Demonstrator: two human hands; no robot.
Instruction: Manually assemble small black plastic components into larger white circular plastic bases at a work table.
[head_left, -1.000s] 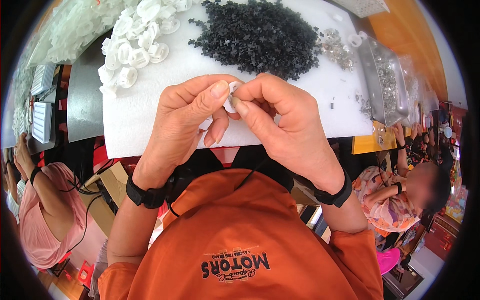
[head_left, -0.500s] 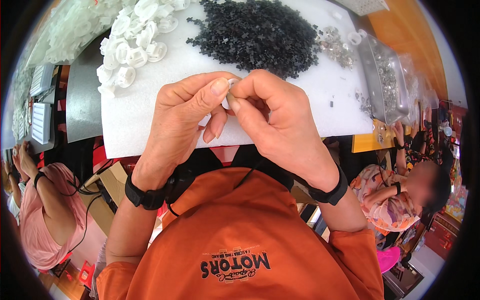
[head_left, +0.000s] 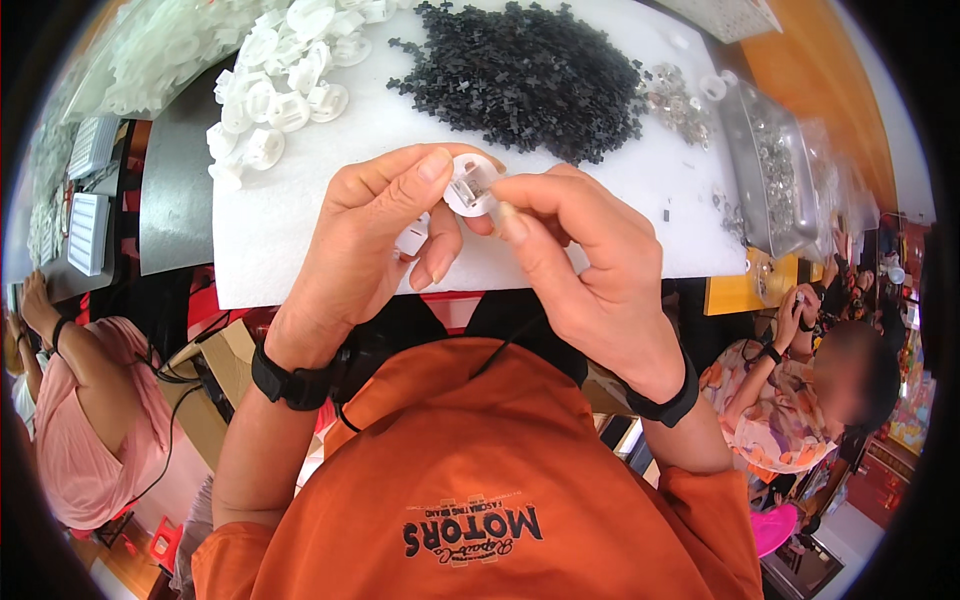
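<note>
My left hand (head_left: 375,215) pinches a small round white plastic part (head_left: 466,197) between thumb and fingers. Its open side faces up and shows a slot with a bit of metal in it. A second white plastic part (head_left: 413,234) is tucked in the curled fingers of the same hand. At the right edge of the round part is my right hand (head_left: 590,250), its thumb and index finger drawn close together. Whatever lies between those fingertips is too small to make out. Both hands are above the near edge of a white foam sheet (head_left: 330,225).
White plastic parts (head_left: 290,110) are heaped at the far left, beside a large heap of black cross-shaped pieces (head_left: 520,80). Small metal pieces (head_left: 680,105) are scattered at right, near a metal tray (head_left: 765,170). Other people sit at both sides.
The round part is now turned up so its slotted inside shows. My right hand has moved slightly right and down, away from the left fingertips.
</note>
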